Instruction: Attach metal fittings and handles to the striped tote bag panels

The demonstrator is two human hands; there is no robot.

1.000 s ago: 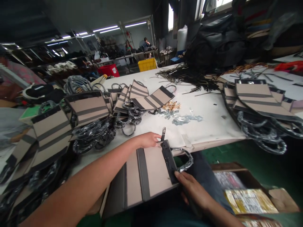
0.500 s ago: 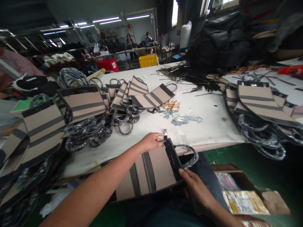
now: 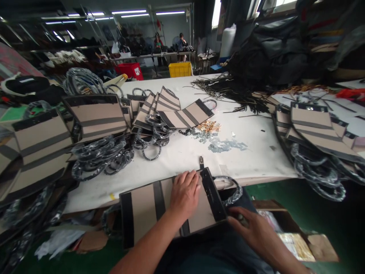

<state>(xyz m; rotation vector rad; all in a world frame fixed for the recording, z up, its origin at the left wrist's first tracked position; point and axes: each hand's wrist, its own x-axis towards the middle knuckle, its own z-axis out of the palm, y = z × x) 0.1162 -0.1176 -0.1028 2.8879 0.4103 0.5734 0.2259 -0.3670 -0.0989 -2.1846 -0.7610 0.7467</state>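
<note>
A beige bag body panel point(image 3: 199, 205) with dark stripes and a black edging lies across my lap against the table's front edge. My left hand point(image 3: 185, 192) rests flat on top of it, fingers stretched out and holding nothing. At the panel's lower right corner is my right hand point(image 3: 251, 226), its fingers curled round something small that I cannot make out. A plastic-wrapped handle point(image 3: 235, 192) loops out from the panel's right side. Beyond the panel's top edge sticks a short dark strap with a metal end point(image 3: 201, 161).
Small silver plates point(image 3: 225, 144) and gold fittings point(image 3: 209, 126) lie on the white table point(image 3: 176, 160). Striped bag panels with wrapped handles are piled left point(image 3: 97, 114) and right point(image 3: 310, 118). Black strips point(image 3: 242, 93) lie behind. Cartons point(image 3: 296, 239) stand below right.
My left hand has moved from the strap at the panel's top edge down onto its face and flattened. My right hand has shifted slightly right and down, off the corner.
</note>
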